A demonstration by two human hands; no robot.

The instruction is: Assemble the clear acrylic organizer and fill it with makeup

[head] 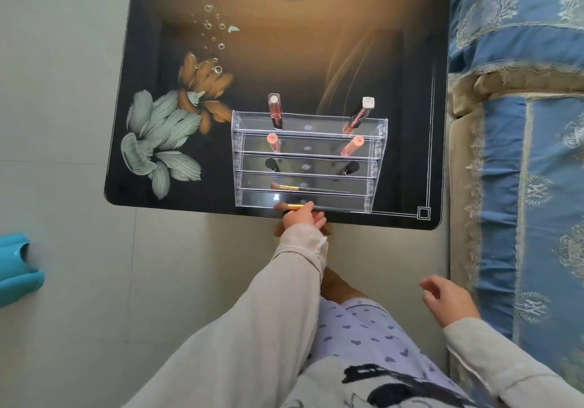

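Head view: left hand (303, 218) grips a brush (295, 207) at the front tier of the organizer (380, 132).
Brush lies crosswise under the fingertips, bristles to the hand's left, handle running right along the tier. Second brush (297, 188) sits one tier beyond, lip gloss tubes (275, 110) farther out. Right hand (448, 300) is loose, empty and well back off the desk (284, 60). Path looks unobstructed.

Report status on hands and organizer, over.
Left hand holds a brush at the organizer's front row. Right hand idle, holding nothing. Organizer built; tubes in back rows, second brush already in. Nothing in the way.
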